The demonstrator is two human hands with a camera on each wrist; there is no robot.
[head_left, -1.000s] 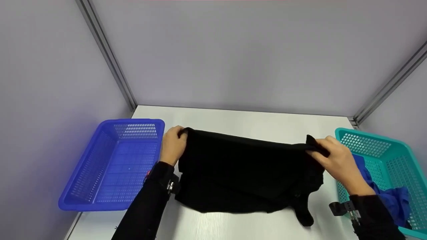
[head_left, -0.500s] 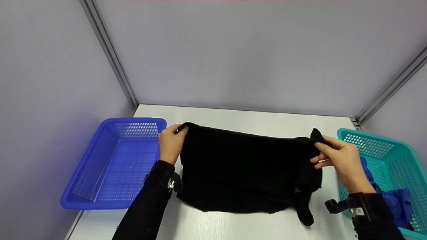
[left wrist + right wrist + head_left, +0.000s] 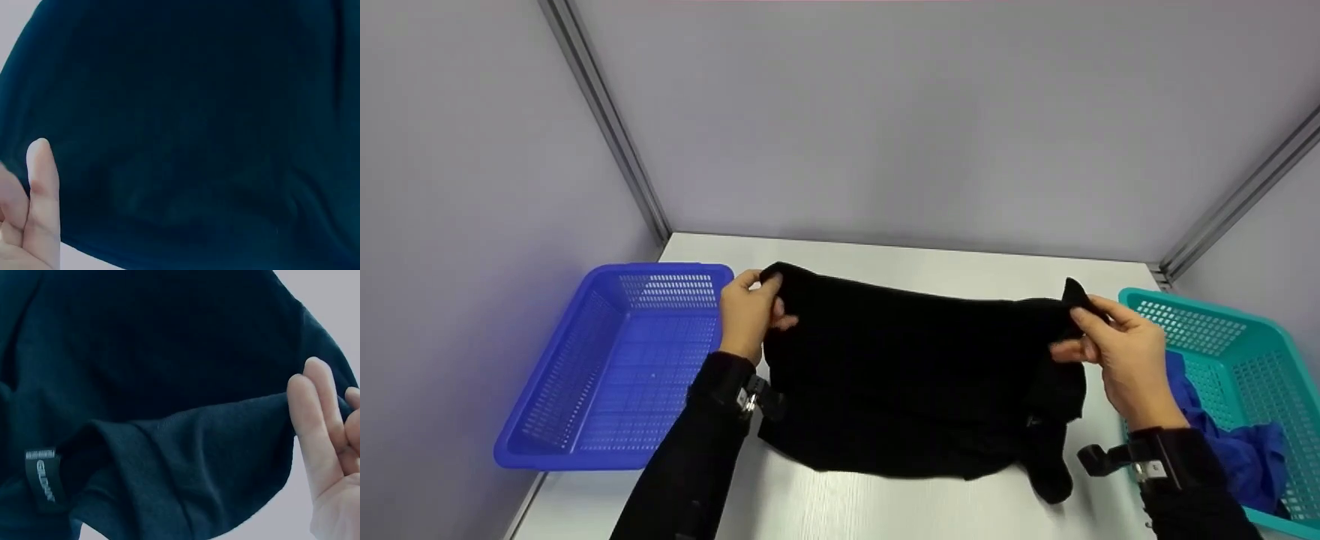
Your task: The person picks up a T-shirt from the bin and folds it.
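A black T-shirt (image 3: 915, 375) is stretched between both hands over the white table, its far edge raised and its near part on the tabletop. My left hand (image 3: 748, 311) pinches its far left corner between thumb and fingers. At the far right corner my right hand (image 3: 1129, 352) pinches the cloth, with a small tip sticking up above the grip and the other fingers loose. A narrow black flap hangs toward the front at the right. In the right wrist view a sewn-in label (image 3: 45, 481) shows at an opening in the fabric.
A blue plastic basket (image 3: 536, 375) stands at the left beside my left arm. To the right is a teal basket (image 3: 1252, 322) with crumpled blue cloth (image 3: 1249, 457) inside. Grey panels (image 3: 915, 135) enclose the white table (image 3: 840, 510) behind and at the sides.
Both hands have lifted the shirt's far edge a little up and away. The lower fingers of each hand have loosened from the cloth while the pinches stay.
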